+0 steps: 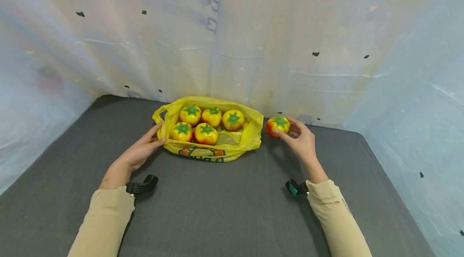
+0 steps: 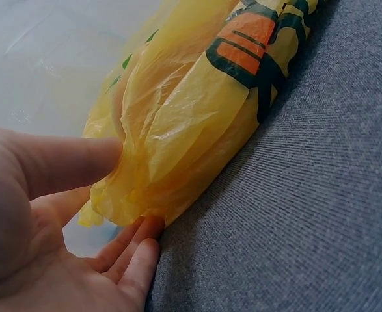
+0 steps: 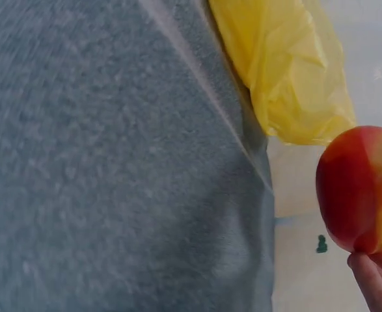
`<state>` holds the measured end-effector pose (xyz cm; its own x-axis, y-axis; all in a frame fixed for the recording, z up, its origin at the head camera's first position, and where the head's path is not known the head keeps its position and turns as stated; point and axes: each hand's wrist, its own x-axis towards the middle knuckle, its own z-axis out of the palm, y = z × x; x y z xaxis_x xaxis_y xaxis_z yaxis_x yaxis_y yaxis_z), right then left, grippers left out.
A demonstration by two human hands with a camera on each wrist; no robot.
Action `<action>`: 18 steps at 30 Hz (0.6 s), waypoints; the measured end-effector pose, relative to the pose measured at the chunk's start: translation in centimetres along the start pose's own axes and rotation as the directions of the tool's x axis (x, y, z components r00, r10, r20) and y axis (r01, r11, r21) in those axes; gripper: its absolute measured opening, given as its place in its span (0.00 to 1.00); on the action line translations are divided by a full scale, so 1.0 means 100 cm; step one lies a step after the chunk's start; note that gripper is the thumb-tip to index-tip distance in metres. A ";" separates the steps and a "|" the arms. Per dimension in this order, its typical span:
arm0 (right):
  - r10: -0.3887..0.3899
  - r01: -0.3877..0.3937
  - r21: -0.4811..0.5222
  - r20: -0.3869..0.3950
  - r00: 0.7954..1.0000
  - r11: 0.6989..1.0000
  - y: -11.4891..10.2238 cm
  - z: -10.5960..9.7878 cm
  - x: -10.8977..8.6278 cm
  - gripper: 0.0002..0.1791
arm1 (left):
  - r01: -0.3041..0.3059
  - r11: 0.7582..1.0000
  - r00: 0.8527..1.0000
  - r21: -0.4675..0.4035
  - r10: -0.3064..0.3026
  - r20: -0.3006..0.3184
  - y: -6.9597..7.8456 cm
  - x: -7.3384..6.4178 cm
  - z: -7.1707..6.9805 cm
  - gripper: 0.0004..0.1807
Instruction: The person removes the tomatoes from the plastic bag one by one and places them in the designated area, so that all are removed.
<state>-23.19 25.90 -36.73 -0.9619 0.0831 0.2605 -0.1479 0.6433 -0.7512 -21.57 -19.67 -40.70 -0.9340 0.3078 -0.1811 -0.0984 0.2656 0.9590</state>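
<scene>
A yellow plastic bag [image 1: 239, 153] lies on the dark cloth surface with its mouth spread open upward. Several glossy yellow-and-red tomatoes [image 1: 206, 133] with green star-shaped tops sit inside it, in two rows. At the bag's left end, my left hand [image 1: 143, 148] holds the gathered plastic between thumb and fingers; the left wrist view shows the thumb [image 2: 80, 162] on one side and fingertips low against the other. Just beyond the bag's right end, my right hand [image 1: 302, 140] grips another tomato [image 1: 278, 126], thumb in front and fingers behind. Its red side [image 3: 350, 188] faces the right wrist camera.
Pale plastic sheeting [image 1: 246, 39] hangs behind the grey-black surface [image 1: 217, 208] and along both sides. The bag lies near the back edge, close to the sheeting. Each wrist wears a black strap [image 1: 143, 185].
</scene>
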 end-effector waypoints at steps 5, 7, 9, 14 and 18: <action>0.062 -0.062 0.012 -0.021 0.998 0.998 0.008 0.009 0.006 0.36 | 0.004 1.000 1.000 -0.006 -0.004 -0.020 -0.001 0.000 0.002 0.41; 0.096 -0.095 0.023 -0.023 0.995 0.995 0.011 0.012 0.008 0.36 | 0.000 1.000 1.000 -0.022 0.000 -0.014 -0.003 0.001 0.001 0.41; 0.126 -0.125 0.037 -0.026 0.992 0.992 0.013 0.015 0.010 0.36 | -0.004 0.999 1.000 -0.036 0.004 -0.010 -0.005 0.001 0.000 0.41; 0.174 -0.172 0.061 -0.023 0.984 0.983 0.015 0.019 0.015 0.36 | -0.011 0.999 1.000 -0.044 0.011 -0.004 -0.005 0.002 -0.001 0.41; 0.199 -0.198 0.058 -0.017 0.980 0.979 0.019 0.022 0.019 0.36 | -0.016 0.999 1.000 -0.038 0.016 -0.006 -0.004 0.001 0.000 0.40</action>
<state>-25.83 25.60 -39.01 -0.9679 0.2227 0.1162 0.0322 0.5690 -0.8217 -21.64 -19.76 -41.07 -0.9375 0.3067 -0.1643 -0.0960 0.2258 0.9694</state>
